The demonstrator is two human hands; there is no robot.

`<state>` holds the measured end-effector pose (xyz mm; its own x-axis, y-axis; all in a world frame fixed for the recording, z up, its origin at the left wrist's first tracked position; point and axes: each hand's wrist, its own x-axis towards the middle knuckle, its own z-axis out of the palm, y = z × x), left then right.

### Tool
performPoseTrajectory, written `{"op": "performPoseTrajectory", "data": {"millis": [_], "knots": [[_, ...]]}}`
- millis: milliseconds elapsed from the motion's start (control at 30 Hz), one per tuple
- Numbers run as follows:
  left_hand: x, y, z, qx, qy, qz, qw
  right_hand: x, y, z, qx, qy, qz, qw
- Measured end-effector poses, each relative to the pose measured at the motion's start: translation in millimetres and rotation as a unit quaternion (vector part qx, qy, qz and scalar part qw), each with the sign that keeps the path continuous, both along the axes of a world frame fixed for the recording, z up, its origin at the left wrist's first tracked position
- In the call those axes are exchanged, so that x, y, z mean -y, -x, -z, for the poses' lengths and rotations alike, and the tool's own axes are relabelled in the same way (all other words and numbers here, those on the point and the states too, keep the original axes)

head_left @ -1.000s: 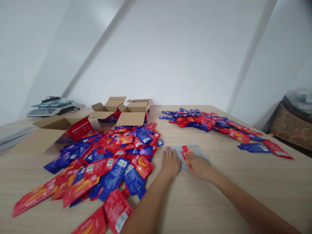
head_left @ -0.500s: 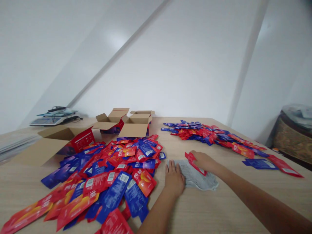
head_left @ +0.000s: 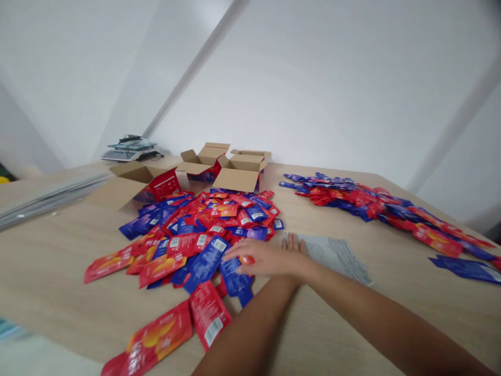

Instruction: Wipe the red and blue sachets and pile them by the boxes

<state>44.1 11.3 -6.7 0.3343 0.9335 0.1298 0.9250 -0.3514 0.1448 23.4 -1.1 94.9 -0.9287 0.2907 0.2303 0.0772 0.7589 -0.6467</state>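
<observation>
My left hand [head_left: 295, 243] lies flat with fingers stretched out on the left edge of a thin grey cloth [head_left: 332, 254] on the table. Crossing over my left forearm, my right hand [head_left: 262, 257] is above the near right side of a heap of red and blue foil pouches [head_left: 219, 219]. Its fingers and thumb are apart. A bit of a red-orange pouch [head_left: 246, 259] shows between them, and whether they touch it I cannot tell. Just below lies a blue pouch [head_left: 237, 277], partly covered. Closer to me is a red pouch [head_left: 210, 313] with its barcode up.
Open cardboard boxes [head_left: 238, 180] stand behind the heap, with another open box [head_left: 117, 192] to the left. A second pile of pouches [head_left: 352, 198] stretches along the right. Scales with things on top [head_left: 129, 151] sit at the far left, near long flat strips [head_left: 50, 201].
My right hand has moved left from the cloth to the heap and no longer holds the red pouch. My left hand stays on the cloth. The view has turned left.
</observation>
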Motion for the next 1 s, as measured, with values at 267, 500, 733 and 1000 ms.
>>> {"op": "performPoseTrajectory", "data": {"millis": [267, 500, 733, 1000], "knots": [[8.0, 6.5, 3.3, 0.022, -0.029, 0.032, 0.999, 72.0, 100.3, 36.5, 0.130, -0.203, -0.214, 0.947], [5.3, 4.9, 0.5, 0.024, 0.001, 0.029, 0.999, 44.9, 98.6, 54.8, 0.126, -0.249, -0.196, 0.940], [-6.3, 1.2, 9.7, -0.010, 0.030, 0.015, 0.999, -5.0, 72.3, 62.6, 0.084, -0.324, -0.133, 0.933], [-22.4, 2.2, 55.2, 0.032, -0.058, -0.007, 0.998, -73.7, 63.8, 57.6, 0.070, -0.461, -0.090, 0.880]]}}
